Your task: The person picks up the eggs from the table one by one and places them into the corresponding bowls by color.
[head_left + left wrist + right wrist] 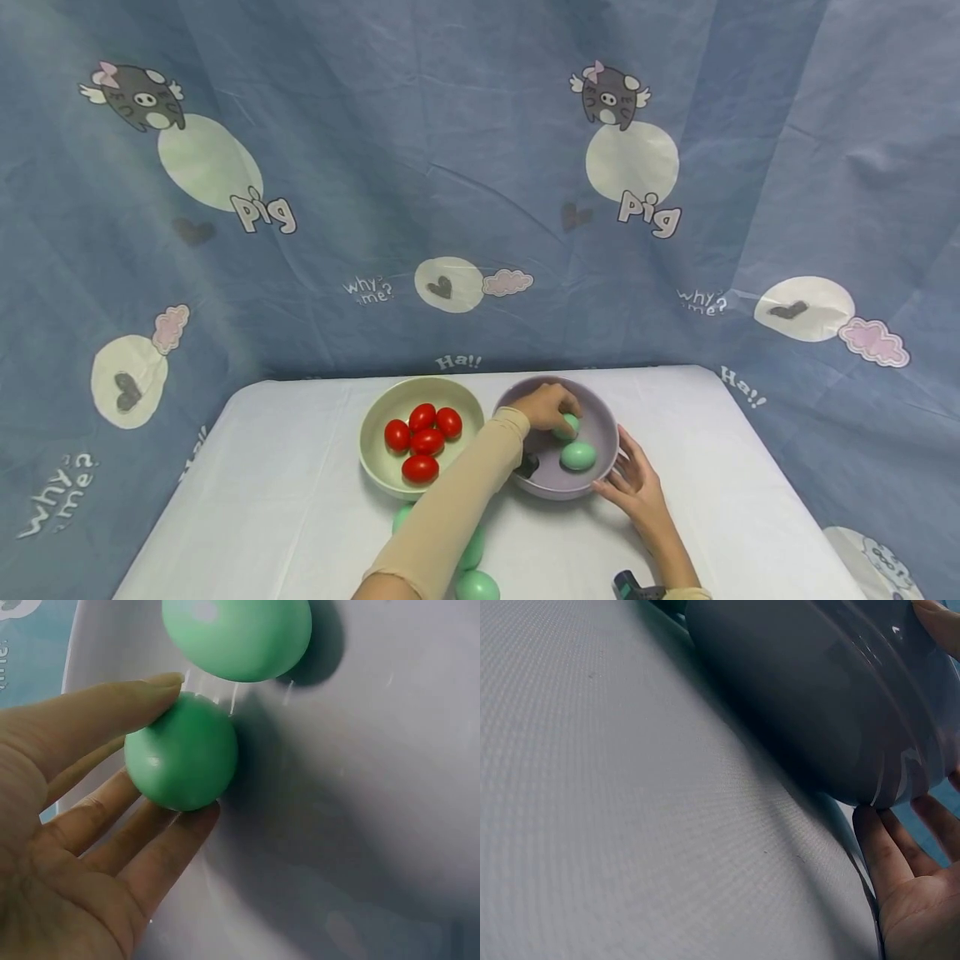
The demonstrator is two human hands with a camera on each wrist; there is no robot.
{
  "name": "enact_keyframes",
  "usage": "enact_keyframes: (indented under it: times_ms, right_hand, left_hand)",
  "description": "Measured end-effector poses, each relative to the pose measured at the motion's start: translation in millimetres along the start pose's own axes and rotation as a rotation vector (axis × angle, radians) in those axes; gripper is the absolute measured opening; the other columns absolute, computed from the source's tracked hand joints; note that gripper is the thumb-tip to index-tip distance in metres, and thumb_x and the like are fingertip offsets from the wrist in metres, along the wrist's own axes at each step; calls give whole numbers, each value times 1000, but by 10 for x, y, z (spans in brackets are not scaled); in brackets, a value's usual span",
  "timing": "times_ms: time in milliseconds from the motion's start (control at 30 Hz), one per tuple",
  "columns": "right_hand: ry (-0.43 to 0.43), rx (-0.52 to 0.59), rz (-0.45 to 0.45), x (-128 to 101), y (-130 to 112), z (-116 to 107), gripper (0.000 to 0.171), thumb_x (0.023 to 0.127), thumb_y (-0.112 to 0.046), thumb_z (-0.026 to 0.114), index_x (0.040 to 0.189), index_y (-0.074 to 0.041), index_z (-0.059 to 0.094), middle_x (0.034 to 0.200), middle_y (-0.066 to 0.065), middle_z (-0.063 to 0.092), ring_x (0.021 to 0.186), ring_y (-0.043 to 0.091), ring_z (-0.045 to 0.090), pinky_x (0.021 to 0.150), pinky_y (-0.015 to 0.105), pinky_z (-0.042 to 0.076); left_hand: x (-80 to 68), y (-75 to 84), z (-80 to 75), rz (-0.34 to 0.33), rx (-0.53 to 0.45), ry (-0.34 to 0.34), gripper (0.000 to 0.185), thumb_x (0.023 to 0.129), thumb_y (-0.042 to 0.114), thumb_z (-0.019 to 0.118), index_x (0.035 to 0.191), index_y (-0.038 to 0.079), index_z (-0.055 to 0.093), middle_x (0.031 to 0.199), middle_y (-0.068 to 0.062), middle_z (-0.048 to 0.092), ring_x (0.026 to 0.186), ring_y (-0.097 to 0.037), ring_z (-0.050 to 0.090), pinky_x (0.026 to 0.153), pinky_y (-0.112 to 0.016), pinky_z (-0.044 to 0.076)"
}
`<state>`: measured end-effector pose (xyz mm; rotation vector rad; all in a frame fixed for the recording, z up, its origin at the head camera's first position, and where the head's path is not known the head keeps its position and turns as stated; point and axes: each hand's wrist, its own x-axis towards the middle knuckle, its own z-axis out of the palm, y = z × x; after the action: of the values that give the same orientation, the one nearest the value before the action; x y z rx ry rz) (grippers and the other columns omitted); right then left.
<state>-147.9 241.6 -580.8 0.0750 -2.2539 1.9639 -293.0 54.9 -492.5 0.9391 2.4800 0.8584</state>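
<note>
My left hand (550, 407) reaches into the purple bowl (517, 393) and pinches a green egg (182, 754) between thumb and fingertips, low against the bowl's inner surface. Beside it in that bowl lies a second green egg (578, 456). At the bowl's right side, my right hand (636, 487) touches the outer wall with fairly straight, spread fingers; the right wrist view shows fingertips (868, 817) against the wall and the thumb higher up.
A pale green bowl (372, 462) with several red egg-shaped pieces (421, 468) stands left of the purple one. More green eggs (477, 586) lie on the white tabletop (247, 500), partly behind my left sleeve (450, 517). A blue printed curtain (480, 167) hangs behind.
</note>
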Motion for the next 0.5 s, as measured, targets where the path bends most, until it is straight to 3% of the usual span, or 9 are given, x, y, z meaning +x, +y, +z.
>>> enact_keyframes:
  times_ms: [267,500]
  right_hand:
    - [-4,8,-1,-5,-2,0,94,87,-2,78,164,-17,26,169,16,29,128,-15,49,106,11,47]
    - [7,0,4,-5,-13,9,94,86,-2,79,164,-18,28,169,15,30,128,-15,49,105,11,47]
  left_hand:
    - [-68,17,-131,32,15,-4,33,87,12,82,119,5,75,120,-9,77,114,-22,71,96,-24,58]
    - [-277,37,-328,51,43,33,34,92,18,76,124,8,74,126,-7,74,122,-22,66,106,-33,55]
